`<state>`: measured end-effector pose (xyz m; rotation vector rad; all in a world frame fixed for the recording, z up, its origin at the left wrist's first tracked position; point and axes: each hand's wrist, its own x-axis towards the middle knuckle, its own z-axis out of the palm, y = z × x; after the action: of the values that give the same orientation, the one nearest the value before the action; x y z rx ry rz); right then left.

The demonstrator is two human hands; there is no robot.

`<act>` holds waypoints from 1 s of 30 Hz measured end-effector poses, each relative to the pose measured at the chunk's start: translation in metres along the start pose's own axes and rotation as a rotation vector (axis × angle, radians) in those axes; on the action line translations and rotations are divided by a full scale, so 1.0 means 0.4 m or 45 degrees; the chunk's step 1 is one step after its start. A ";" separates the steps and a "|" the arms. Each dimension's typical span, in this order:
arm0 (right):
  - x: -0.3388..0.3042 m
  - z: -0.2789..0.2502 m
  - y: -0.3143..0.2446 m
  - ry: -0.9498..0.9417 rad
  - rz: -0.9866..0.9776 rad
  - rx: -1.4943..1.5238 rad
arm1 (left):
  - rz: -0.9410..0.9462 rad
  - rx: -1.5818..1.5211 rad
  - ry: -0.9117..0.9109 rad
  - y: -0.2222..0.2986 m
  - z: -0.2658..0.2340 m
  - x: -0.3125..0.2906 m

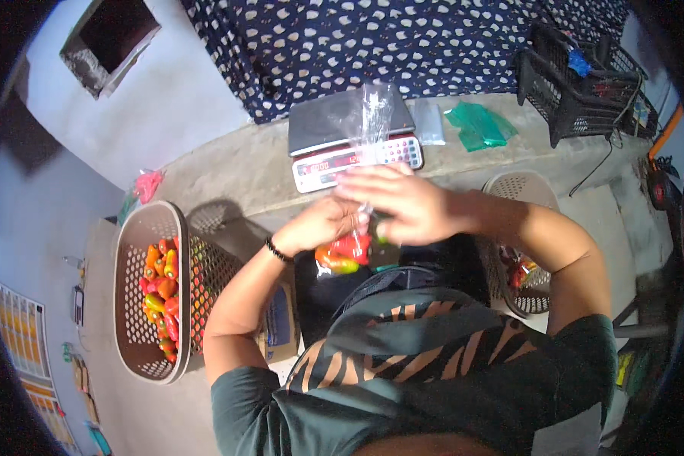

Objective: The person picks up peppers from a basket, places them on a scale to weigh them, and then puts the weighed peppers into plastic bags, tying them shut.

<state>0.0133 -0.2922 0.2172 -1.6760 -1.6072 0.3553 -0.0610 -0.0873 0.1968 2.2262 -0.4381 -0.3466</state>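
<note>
A clear plastic bag (345,251) with red, yellow and green peppers in it hangs in front of my torso. My left hand (329,222), with a dark beaded bracelet at its wrist, is closed round the gathered neck of the bag. Above that grip the loose bag top stands up in front of the scale (305,177). My right hand (414,204) is beside and over the neck, its fingers stretched out and blurred, thumb apart. Whether those fingers touch the plastic is hard to see.
To the left stands a tall brown basket (121,304) of mixed peppers. Another basket (536,182), partly behind my right arm, holds more. On the ledge lie clear bags (429,124) and green plastic (482,127). Black crates (566,102) stand at the far right, below a patterned curtain (403,45).
</note>
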 end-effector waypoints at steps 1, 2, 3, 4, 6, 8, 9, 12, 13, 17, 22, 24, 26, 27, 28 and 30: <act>-0.003 0.004 -0.018 0.035 -0.228 -1.037 | 0.068 -0.092 0.006 -0.017 0.006 -0.004; -0.001 0.017 0.003 0.160 -0.416 -1.148 | 0.429 0.055 0.157 0.000 0.015 -0.001; 0.000 0.019 0.021 0.171 -0.413 -1.161 | 0.307 -0.296 0.077 -0.002 0.033 0.003; 0.000 0.019 0.037 0.152 -0.456 -1.200 | 0.086 -0.204 -0.057 -0.001 0.028 -0.006; 0.009 0.009 0.071 0.301 -0.680 -1.214 | -0.143 -0.139 -0.122 0.019 0.027 -0.008; 0.003 -0.030 0.082 0.220 -0.653 -1.265 | 0.018 -0.016 0.034 -0.002 0.023 -0.009; -0.003 -0.050 0.084 0.139 -0.618 -1.294 | 0.162 0.097 0.180 -0.017 0.023 -0.014; -0.035 -0.134 0.110 0.106 -0.503 -1.195 | 0.211 0.240 0.362 -0.046 0.003 -0.025; -0.043 -0.145 0.106 0.097 -0.506 -1.189 | 0.220 0.317 0.413 -0.054 -0.005 -0.027; -0.069 -0.175 0.063 -0.105 0.065 -0.972 | 0.186 0.442 0.498 -0.071 -0.014 -0.025; -0.085 -0.172 0.066 -0.068 0.178 -0.732 | 0.130 0.696 0.373 0.002 -0.027 0.010; -0.075 -0.177 0.057 -0.046 0.372 -0.463 | 0.077 0.744 0.317 -0.001 -0.033 0.030; -0.083 -0.184 0.031 -0.044 0.474 -0.201 | -0.084 0.472 0.189 0.006 -0.049 0.056; -0.084 -0.181 0.014 -0.046 0.566 0.067 | -0.248 0.198 0.063 0.012 -0.062 0.060; -0.085 -0.171 -0.004 -0.048 0.555 0.063 | -0.189 -0.058 -0.002 -0.055 -0.060 0.079; -0.095 -0.146 -0.032 0.113 0.656 0.543 | -0.270 -0.245 -0.051 -0.031 -0.067 0.108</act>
<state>0.0370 -0.3487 0.2532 -1.7115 -0.9296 0.8063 -0.0093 -0.0799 0.1997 2.0837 -0.1805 -0.5240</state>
